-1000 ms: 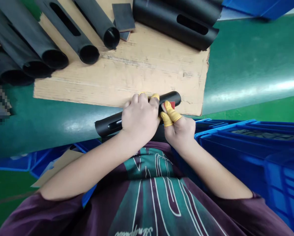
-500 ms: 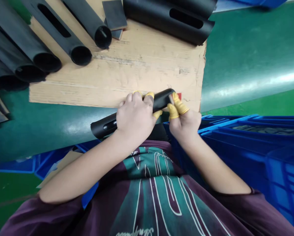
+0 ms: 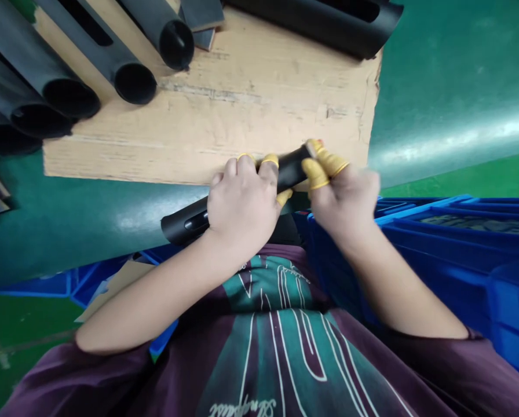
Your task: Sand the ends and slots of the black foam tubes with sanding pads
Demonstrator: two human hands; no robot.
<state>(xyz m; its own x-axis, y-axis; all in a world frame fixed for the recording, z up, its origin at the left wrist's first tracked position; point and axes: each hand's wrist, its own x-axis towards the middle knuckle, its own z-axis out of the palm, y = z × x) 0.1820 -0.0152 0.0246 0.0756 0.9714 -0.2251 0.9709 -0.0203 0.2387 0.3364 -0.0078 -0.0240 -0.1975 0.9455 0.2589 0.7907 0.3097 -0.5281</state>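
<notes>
The left hand (image 3: 240, 209) grips the black slotted tube (image 3: 291, 169) over the near edge of the cardboard (image 3: 207, 127), fingers curled round it; the right hand (image 3: 344, 205) pinches its right end between yellow-capped fingers (image 3: 330, 162). More tubes (image 3: 37, 63) lie at far left.

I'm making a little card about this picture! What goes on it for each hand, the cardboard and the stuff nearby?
Left hand: wrapped around a black slotted tube
Right hand: blurred, yellow finger cots at the tube's upper end
Cardboard sheet: holds more black tubes
Under the cardboard: green table
Beside the right arm: blue plastic crate
</notes>
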